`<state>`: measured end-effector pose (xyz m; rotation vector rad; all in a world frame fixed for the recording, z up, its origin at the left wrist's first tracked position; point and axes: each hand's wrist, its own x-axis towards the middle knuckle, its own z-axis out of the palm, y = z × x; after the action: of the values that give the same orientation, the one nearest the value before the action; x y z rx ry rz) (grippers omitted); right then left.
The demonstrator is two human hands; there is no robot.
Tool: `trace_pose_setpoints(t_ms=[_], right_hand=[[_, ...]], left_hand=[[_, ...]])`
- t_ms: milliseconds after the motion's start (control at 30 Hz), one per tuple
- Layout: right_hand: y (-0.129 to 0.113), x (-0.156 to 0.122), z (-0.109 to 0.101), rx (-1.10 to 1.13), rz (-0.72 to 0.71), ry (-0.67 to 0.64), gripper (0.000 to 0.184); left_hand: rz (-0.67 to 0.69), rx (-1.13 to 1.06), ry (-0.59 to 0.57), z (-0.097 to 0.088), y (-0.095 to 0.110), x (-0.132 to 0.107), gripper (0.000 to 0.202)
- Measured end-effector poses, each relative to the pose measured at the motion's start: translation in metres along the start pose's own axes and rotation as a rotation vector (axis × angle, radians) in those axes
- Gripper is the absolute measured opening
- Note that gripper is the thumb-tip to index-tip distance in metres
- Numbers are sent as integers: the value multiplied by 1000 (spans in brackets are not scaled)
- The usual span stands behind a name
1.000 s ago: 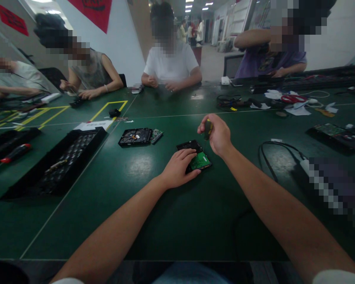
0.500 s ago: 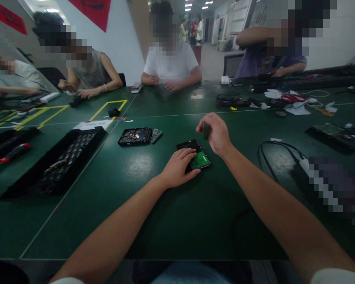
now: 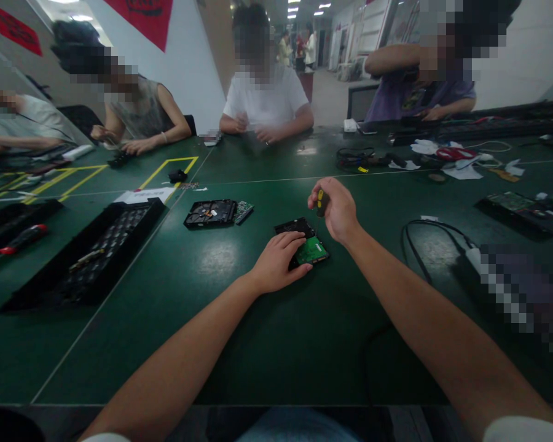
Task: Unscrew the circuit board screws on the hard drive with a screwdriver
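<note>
A hard drive with a green circuit board lies on the table. My left hand holds it from the left, fingers across its top and thumb along its near edge, covering part of it. Above the drive's right side, my right hand is closed around a screwdriver with a yellow and dark handle. Its thin shaft points down at the board; whether the tip sits in a screw is too small to tell. Left of these, another hard drive rests beside a loose circuit board.
On the left stands a long black tray with a small brass-coloured piece inside, near a red-and-black screwdriver. Cables and another drive-like device lie at right. Several people sit across the green table.
The screwdriver has turned in my right hand, so yellow on its handle now shows. My right hand has shifted very slightly; my left hand and the hard drive stay in place.
</note>
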<state>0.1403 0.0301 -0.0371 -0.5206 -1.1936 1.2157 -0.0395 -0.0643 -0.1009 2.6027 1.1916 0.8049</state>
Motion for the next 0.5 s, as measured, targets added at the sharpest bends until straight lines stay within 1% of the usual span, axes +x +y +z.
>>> trace_pose_setpoints(t_ms=[133,267,367,500], right_hand=[[-1,-1,1,-69,-7,45,23],[-1,-1,3,-60,17,71,24],[-2,-1,4,-53,10,58,26],[-3,0,2,-39,8,27,20]], left_hand=[[-3,2,1,0,0,0,61],[1,8,0,0,0,0,61],[-1,12,0,1,0,0,61],[3,7,-1,1,-1,0,61]])
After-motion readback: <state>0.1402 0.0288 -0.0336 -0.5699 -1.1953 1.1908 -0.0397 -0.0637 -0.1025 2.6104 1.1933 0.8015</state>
